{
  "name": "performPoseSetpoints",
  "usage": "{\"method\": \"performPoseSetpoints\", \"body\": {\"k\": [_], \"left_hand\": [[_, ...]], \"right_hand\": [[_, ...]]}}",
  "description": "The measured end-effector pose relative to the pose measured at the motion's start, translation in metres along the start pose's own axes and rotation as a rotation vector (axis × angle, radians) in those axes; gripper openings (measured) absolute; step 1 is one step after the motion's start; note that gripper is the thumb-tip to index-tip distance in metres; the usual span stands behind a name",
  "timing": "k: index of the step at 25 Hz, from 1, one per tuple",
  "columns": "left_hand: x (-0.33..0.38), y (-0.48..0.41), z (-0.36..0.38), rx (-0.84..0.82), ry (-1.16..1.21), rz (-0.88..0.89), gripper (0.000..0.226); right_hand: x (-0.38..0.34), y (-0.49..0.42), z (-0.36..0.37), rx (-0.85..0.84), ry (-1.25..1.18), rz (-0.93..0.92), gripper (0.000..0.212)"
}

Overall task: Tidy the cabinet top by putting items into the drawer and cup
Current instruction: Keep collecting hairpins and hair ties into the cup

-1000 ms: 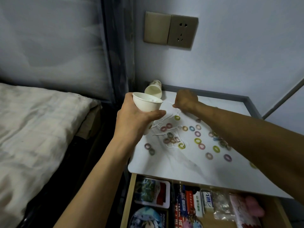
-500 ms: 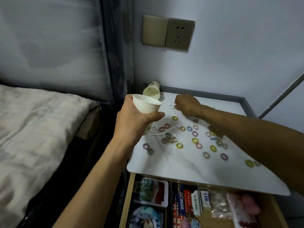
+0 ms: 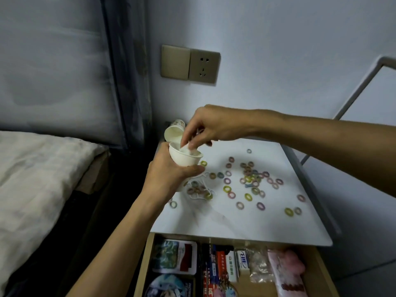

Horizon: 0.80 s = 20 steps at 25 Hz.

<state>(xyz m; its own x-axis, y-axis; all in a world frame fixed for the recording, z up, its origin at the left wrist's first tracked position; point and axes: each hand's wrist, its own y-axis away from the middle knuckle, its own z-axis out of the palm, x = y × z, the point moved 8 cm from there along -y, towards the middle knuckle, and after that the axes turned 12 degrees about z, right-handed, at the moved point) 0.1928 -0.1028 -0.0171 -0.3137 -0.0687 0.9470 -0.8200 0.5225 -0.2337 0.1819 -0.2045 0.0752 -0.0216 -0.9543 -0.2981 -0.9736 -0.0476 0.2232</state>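
My left hand (image 3: 169, 179) grips a white paper cup (image 3: 184, 160) and holds it upright above the left edge of the white cabinet top (image 3: 235, 224). Above the cup's mouth, my right hand (image 3: 210, 127) points down, and its thumb and forefinger pinch a small white piece that I cannot make out clearly. Several small coloured hair rings (image 3: 248, 197) lie scattered over the cabinet top. Thin white elastic loops (image 3: 200, 197) lie among them near the cup. Below, the wooden drawer (image 3: 141, 271) stands open.
A second paper cup (image 3: 174, 131) lies on its side at the back left corner. The drawer holds cards, small packets, a plastic bag and a pink item. A bed (image 3: 32, 179) is at the left, and a wall socket (image 3: 203, 66) is above.
My right hand has lifted from the back of the cabinet top and come over the cup's mouth, fingertips down. My left hand has kept holding the cup.
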Motion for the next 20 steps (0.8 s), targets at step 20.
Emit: {"method": "performPoseSetpoints", "body": {"k": [20], "left_hand": [[0.004, -0.008, -0.055, 0.196, -0.001, 0.069, 0.069]], "right_hand": [[0.133, -0.077, 0.106, 0.169, 0.048, 0.3, 0.019]]}}
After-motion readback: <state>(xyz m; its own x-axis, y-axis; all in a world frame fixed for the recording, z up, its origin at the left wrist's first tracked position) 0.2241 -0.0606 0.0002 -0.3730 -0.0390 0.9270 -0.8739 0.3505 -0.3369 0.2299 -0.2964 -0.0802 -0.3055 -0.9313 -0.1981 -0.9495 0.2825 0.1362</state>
